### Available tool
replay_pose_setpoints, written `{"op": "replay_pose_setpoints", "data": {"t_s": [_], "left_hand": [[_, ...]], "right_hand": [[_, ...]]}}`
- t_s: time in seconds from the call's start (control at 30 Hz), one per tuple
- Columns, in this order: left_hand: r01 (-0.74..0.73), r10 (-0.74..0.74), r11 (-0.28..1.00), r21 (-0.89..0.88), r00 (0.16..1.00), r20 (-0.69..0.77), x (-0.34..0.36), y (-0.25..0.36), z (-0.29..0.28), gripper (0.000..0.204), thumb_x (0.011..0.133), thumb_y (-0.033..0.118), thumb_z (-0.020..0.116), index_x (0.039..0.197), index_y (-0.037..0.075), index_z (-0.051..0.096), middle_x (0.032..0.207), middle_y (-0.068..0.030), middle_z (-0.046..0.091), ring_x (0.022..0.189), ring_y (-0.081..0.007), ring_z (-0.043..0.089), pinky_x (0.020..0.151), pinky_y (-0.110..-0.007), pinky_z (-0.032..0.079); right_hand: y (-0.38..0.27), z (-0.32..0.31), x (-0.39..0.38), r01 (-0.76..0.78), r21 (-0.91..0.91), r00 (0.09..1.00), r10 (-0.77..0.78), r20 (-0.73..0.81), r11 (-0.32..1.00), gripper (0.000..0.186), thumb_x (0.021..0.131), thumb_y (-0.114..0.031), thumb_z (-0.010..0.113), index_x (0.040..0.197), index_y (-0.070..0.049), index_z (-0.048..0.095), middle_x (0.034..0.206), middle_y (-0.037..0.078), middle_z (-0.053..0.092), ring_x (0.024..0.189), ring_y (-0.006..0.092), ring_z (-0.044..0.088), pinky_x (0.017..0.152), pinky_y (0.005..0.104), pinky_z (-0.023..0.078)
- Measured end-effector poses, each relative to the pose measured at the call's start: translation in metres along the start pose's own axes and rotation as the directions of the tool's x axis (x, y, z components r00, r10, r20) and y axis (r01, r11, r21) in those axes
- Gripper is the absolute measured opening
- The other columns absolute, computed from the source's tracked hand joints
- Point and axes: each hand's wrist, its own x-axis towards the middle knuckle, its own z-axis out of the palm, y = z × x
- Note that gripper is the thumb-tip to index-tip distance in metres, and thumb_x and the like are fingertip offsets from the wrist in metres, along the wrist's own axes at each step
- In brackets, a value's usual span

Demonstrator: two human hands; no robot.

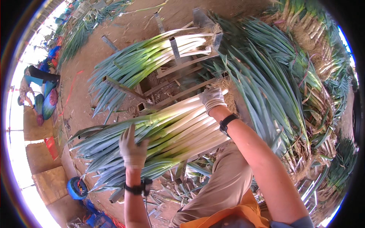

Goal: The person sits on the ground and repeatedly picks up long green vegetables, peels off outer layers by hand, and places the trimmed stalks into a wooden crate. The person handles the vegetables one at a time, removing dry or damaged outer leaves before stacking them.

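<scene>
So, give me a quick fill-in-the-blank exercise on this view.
The left hand and right hand wear pale ____.
The hand nearer the roots of the near green onions is the ____ one.
Their leaves point toward the picture's ____ side.
A black band circles the right ____.

Missing words: gloves; right; left; wrist.

Before me, at the frame's centre, a metal rack (121,88) bears leeks in two lots: a broad leek row (178,131) in the middle and a smaller leek row (152,55) above. Around me the brown floor (86,99) carries leaf scraps (167,195), lower centre.
</scene>
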Motion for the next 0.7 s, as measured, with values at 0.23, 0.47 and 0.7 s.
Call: {"op": "replay_pose_setpoints", "data": {"t_s": [0.23,0.47,0.7], "left_hand": [[-0.042,-0.194,0.929,0.368,0.792,0.580,0.069,-0.021,0.073,0.064,0.069,0.051,0.067,0.123,0.018,0.055,0.128,-0.0147,0.051,0.123,-0.0319,0.041,0.107,-0.050,0.019],[-0.016,-0.157,0.958,0.288,0.808,0.568,0.068,-0.034,0.092,0.052,0.068,0.043,0.071,0.114,0.022,0.060,0.116,-0.0087,0.057,0.112,-0.0295,0.048,0.099,-0.046,0.032],[-0.118,-0.050,0.946,0.302,0.868,0.494,0.065,-0.043,0.102,0.053,0.073,0.046,0.066,0.116,0.017,0.058,0.122,-0.0090,0.055,0.118,-0.0280,0.046,0.103,-0.048,0.028]], "right_hand": [[0.022,0.018,0.025,0.086,-0.228,0.995,-0.094,-0.024,0.970,0.033,0.088,-0.012,0.044,0.118,-0.010,0.056,0.123,0.008,0.055,0.114,0.0280,0.051,0.097,0.0460,0.036],[0.008,0.019,0.029,-0.017,-0.038,0.986,0.023,0.165,0.999,0.045,0.094,-0.041,0.033,0.131,-0.018,0.044,0.142,0.000,0.037,0.131,0.0202,0.032,0.109,0.0429,0.020],[0.025,0.035,0.054,-0.021,0.206,0.959,-0.038,0.281,0.978,0.044,0.095,-0.034,0.034,0.131,-0.012,0.045,0.141,0.005,0.039,0.127,0.0270,0.039,0.104,0.0486,0.031]]}}
